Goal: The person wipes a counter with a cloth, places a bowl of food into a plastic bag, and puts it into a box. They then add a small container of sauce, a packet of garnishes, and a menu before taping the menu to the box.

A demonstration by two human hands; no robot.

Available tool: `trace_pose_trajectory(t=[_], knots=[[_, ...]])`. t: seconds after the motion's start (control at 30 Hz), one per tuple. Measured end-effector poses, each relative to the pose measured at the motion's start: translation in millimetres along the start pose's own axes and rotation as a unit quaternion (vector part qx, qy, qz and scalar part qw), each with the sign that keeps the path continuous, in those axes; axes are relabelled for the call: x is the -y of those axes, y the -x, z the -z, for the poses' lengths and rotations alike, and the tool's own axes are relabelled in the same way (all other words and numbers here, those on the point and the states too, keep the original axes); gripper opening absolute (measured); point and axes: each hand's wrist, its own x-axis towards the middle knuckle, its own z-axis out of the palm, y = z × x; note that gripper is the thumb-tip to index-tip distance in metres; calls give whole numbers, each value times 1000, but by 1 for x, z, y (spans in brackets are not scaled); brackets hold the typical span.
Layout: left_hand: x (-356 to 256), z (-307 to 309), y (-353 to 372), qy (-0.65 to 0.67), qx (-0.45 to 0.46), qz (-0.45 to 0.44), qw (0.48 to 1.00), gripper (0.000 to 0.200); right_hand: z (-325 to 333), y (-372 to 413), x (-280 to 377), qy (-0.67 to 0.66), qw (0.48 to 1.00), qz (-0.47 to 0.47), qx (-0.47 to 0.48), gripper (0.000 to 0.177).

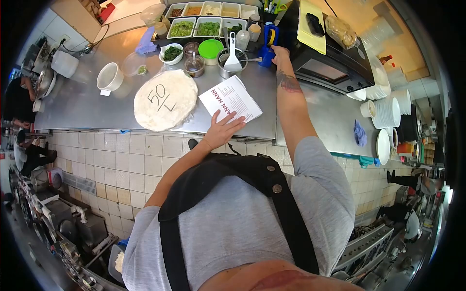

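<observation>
My left hand (pixel 224 130) lies flat, fingers spread, on a stack of printed white paper sheets (pixel 233 99) near the counter's front edge. My right arm reaches far forward, and my right hand (pixel 281 55) closes at the side of a blue tape dispenser (pixel 266 51) with yellow inside its loop; some fingers are hidden. Left of the papers sits a round, plastic-wrapped pale stack (pixel 167 102) marked "50 L". A white spatula (pixel 233 56) lies across a metal pot (pixel 227 72) behind the papers.
Trays of chopped greens (pixel 208 28) line the back, with a green-lidded tub (pixel 210 49) before them. A white bucket (pixel 110 77) stands to the left. A black oven (pixel 325 68) and stacked white plates (pixel 387 113) are at right. Other people (pixel 413 223) are in the background.
</observation>
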Motion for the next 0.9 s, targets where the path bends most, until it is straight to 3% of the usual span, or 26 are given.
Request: trace_pose_trajectory(t=[0.1, 0.2, 0.3, 0.43, 0.63, 0.73, 0.83, 0.9], knots=[[1, 0, 0, 9, 4, 2, 1000, 56, 12, 38, 2, -135, 989, 17, 54, 38], [-1, 2, -1, 9, 22, 7, 1000, 57, 19, 51, -10, -103, 991, 67, 44, 42], [0, -1, -1, 7, 12, 2, 1000, 58, 21, 61, -30, -192, 979, 73, 7, 24], [0, 0, 0, 1, 9, -3, 1000, 57, 22, 55, -46, -174, 984, -30, 10, 27], [-1, 0, -1, -5, 14, -3, 1000, 56, 18, 37, -67, -166, 984, -6, 56, 23], [-1, 2, -2, -5, 16, -2, 1000, 56, 12, 34, -75, -143, 989, 27, 16, 19], [-2, 1, -2, -5, 4, -1, 1000, 56, 1, -7, -91, 32, 979, 163, -116, 17], [-1, -1, -2, -6, -3, -1, 1000, 55, 14, 48, -65, 167, 950, 193, -180, 18]])
